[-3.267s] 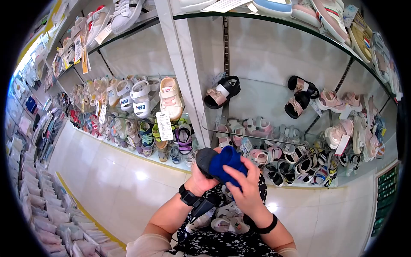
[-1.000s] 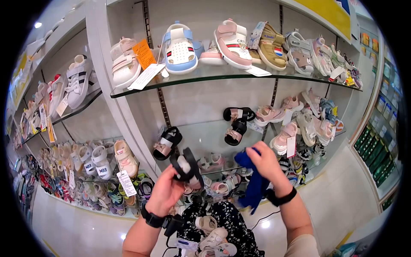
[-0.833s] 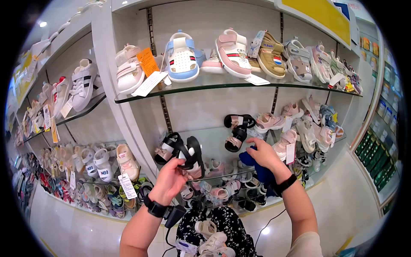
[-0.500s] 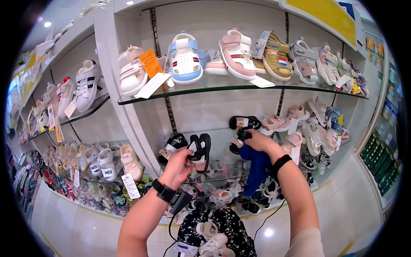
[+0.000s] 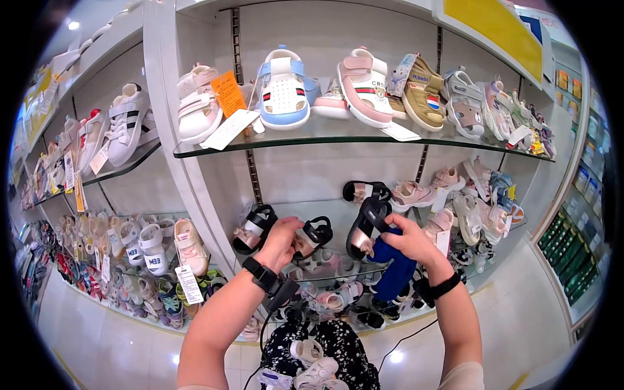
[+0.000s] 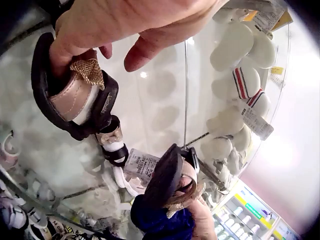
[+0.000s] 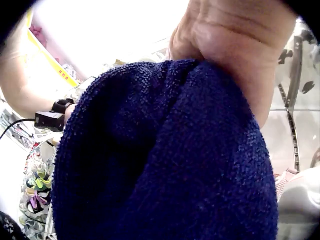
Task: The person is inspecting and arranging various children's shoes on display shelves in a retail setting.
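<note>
In the head view my left hand [image 5: 289, 235] grips a small black sandal [image 5: 314, 233] with a pink strap, down at the middle glass shelf [image 5: 338, 268]. The left wrist view shows fingers and thumb pinching that sandal [image 6: 75, 97] by its heel end. My right hand [image 5: 398, 233] holds a second black sandal [image 5: 365, 226] tilted on its side, with a dark blue cloth [image 5: 394, 272] bunched under the palm. The cloth [image 7: 165, 155] fills the right wrist view. The second sandal [image 6: 167, 180] and the cloth [image 6: 160, 224] also show low in the left wrist view.
A matching black sandal [image 5: 253, 227] sits left of my left hand, and another [image 5: 364, 190] lies behind the right. The upper glass shelf [image 5: 325, 135] carries several children's shoes and price tags. A white upright post [image 5: 188, 182] divides the racks. More sandals crowd the lower shelves.
My left hand has brought its sandal down and right onto the shelf. My right hand, still with the cloth, has picked up a second black sandal and tilted it toward me.
</note>
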### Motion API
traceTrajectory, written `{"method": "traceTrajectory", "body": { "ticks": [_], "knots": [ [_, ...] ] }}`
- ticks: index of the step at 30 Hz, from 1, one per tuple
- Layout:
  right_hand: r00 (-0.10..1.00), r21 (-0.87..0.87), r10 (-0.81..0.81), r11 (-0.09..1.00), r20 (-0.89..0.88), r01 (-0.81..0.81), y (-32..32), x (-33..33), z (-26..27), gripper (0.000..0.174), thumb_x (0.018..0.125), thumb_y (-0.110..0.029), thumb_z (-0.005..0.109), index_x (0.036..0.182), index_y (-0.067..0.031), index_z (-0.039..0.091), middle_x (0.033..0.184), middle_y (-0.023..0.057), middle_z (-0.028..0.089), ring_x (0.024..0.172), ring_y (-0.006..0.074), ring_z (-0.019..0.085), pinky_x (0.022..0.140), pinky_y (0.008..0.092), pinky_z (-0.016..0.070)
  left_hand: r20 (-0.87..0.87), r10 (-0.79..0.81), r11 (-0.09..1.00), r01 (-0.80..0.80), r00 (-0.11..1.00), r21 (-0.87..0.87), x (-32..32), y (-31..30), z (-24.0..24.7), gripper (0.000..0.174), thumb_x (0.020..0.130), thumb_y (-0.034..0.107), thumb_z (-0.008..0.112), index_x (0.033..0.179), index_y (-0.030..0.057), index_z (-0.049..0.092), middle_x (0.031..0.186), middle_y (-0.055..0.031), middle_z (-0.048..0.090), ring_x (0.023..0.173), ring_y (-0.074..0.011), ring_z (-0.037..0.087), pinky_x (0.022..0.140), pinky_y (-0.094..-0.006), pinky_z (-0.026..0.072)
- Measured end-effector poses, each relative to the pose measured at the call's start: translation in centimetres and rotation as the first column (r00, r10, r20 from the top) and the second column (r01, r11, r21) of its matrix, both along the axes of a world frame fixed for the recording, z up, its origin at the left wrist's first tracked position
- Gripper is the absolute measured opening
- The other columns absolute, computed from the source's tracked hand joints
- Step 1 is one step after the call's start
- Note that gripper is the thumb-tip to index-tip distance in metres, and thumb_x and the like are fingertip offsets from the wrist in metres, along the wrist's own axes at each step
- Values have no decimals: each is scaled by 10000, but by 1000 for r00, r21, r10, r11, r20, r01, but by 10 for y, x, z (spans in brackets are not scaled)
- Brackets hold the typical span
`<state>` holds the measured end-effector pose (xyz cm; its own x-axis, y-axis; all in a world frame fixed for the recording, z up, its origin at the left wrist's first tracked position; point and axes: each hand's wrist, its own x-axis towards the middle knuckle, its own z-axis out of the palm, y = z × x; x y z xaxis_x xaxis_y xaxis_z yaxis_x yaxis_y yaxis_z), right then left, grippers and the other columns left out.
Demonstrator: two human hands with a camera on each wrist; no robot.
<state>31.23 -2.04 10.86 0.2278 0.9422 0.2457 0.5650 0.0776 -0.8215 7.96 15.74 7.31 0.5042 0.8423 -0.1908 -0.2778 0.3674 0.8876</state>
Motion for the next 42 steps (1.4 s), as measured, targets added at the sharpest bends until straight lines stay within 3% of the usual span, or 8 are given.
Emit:
{"method": "traceTrajectory", "body": {
  "ticks": [4, 10, 14, 19, 21, 25, 31, 42],
  "knots": [
    [1000, 93, 22, 995, 18, -24, -17, -3, -12, 199, 791, -129, 601, 947, -23, 537, 815, 12, 538, 780, 84, 475, 720, 239, 417, -66, -75, 994, 80, 995, 80, -8, -3, 2, 506, 854, 75, 564, 1317, 35, 364, 1169, -116, 460, 1068, -225, 481, 816, -433, 487],
    [621, 85, 142, 989, -771, -122, -33, 19, -77, 395, 792, -133, 565, 1178, -52, 546, 989, 0, 600, 877, 122, 576, 796, 253, 459, -206, 128, 869, -10, 970, 495, -41, -41, 0, 447, 841, 66, 545, 1277, 32, 449, 1187, -56, 474, 1075, -157, 457, 910, -288, 364],
    [953, 430, -96, 902, 286, -38, -49, -43, -62, 423, 840, -58, 524, 1260, -22, 495, 1030, 27, 635, 918, 170, 608, 887, 317, 468, -176, -13, 876, 96, 984, 472, -65, -76, -9, 273, 832, 93, 562, 1098, 32, 568, 1177, -57, 463, 1119, -173, 447, 955, -287, 346],
    [971, 298, 96, 954, -218, -28, -72, -53, -105, 297, 896, -110, 538, 1181, -26, 539, 955, 27, 616, 831, 107, 571, 784, 242, 476, -155, -66, 855, 136, 986, 501, -73, -102, -14, 161, 855, 40, 546, 1011, 49, 584, 1182, -25, 467, 798, -76, 537, 711, -210, 420],
    [548, 342, 324, 937, -771, -73, -72, -63, -112, 239, 926, -163, 539, 1126, -33, 555, 949, 44, 610, 822, 83, 556, 753, 202, 466, -145, -75, 840, 141, 987, 524, -75, -103, -16, 157, 858, 37, 544, 1009, 51, 586, 1179, -22, 469, 806, -82, 535, 718, -213, 420],
    [219, 176, 184, 983, -958, -55, -79, -74, -89, 180, 843, -4, 548, 1019, -36, 545, 855, 40, 547, 736, 118, 526, 690, 224, 475, -126, -103, 836, 154, 987, 526, -78, -105, -16, 146, 864, 32, 539, 1000, 49, 590, 1161, -23, 478, 817, -85, 526, 734, -217, 423],
    [842, 275, 329, 935, -428, -226, -85, -77, -88, 286, 803, -134, 609, 1057, -26, 535, 876, 35, 536, 752, 120, 501, 718, 222, 451, -154, -168, 765, 227, 974, 603, -70, -113, -20, 129, 869, 30, 530, 979, 51, 594, 1128, -23, 515, 893, -82, 510, 814, -232, 408],
    [871, 312, 385, 905, -306, -290, -88, -70, -89, 610, 698, -363, 736, 1135, -7, 503, 913, 23, 507, 782, 125, 450, 770, 226, 407, -172, -255, 778, 308, 951, 547, -62, -126, -22, 119, 873, 29, 529, 964, 61, 599, 1126, -15, 527, 928, -78, 494, 838, -235, 401]
  ]
}}
